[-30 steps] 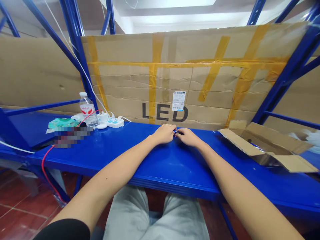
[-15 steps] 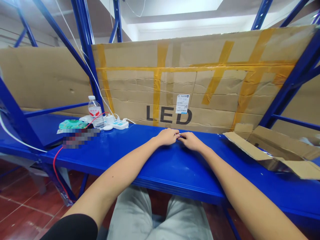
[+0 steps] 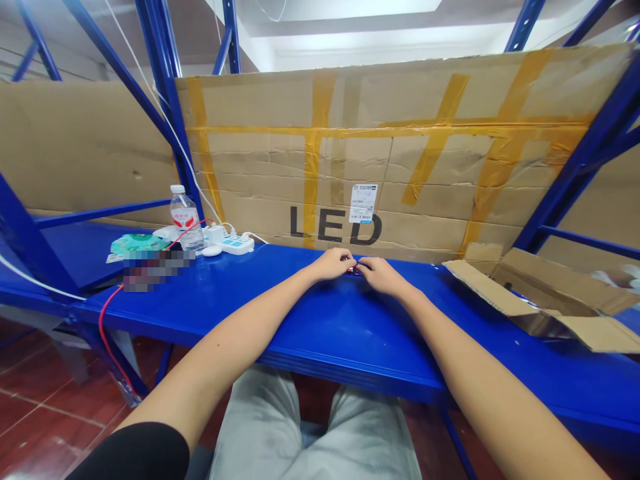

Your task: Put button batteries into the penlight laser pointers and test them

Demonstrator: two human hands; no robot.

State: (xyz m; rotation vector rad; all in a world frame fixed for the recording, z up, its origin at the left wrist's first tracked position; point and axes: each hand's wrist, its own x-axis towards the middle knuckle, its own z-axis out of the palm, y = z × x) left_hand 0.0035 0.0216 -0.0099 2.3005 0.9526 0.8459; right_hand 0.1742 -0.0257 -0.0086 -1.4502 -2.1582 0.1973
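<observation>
Close to the back of the blue table (image 3: 320,317), my left hand (image 3: 334,264) and my right hand (image 3: 381,275) meet with their fingertips nearly together. Between the fingers shows a small shiny red item (image 3: 353,270), mostly covered by them and too small to name. Both hands are closed around it, the left from its left side and the right from its right. Each forearm rests low over the tabletop.
An open cardboard box (image 3: 545,293) lies on the right. At the left stand a water bottle (image 3: 186,220), a white power strip (image 3: 237,245), a green wipes pack (image 3: 137,244) and a red cable (image 3: 103,327). A tall cardboard panel (image 3: 260,180) closes off the back.
The red item shows more between my fingers now. My hands have shifted very slightly; the whole view has moved a little with my head.
</observation>
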